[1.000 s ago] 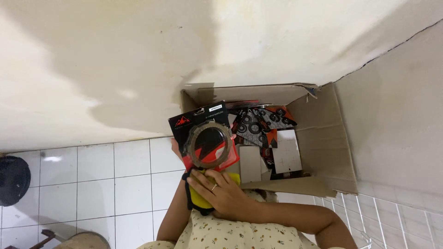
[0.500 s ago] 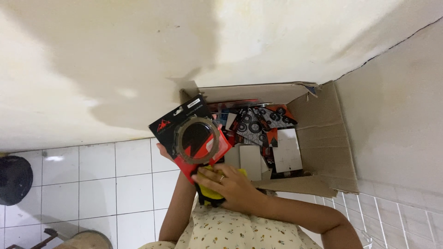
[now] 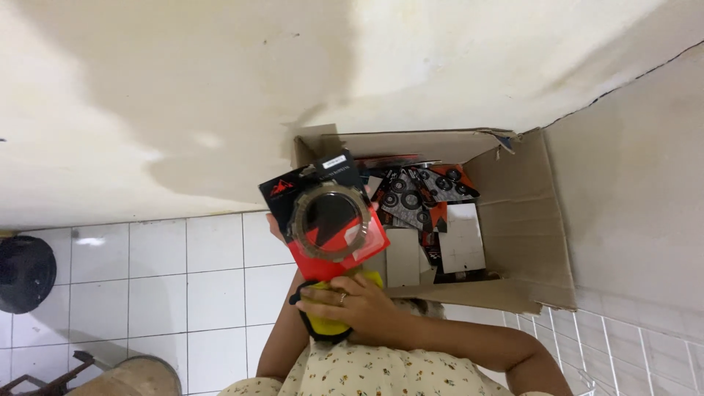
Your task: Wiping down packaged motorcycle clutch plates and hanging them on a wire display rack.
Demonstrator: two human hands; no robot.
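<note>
**Hands hold a ring pack by the box**

Right hand (image 3: 352,304) grips a yellow tool (image 3: 328,323) below the red-black pack (image 3: 326,216). Left hand is mostly hidden behind that pack, grip unclear. The pack hovers just left of the open cardboard box (image 3: 513,220).

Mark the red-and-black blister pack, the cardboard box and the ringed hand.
red-and-black blister pack (image 3: 326,218): head view, on the round ring part under the clear cover.
cardboard box (image 3: 524,220): head view, on its bare inner side wall.
right hand (image 3: 352,306): head view, on its back.
</note>
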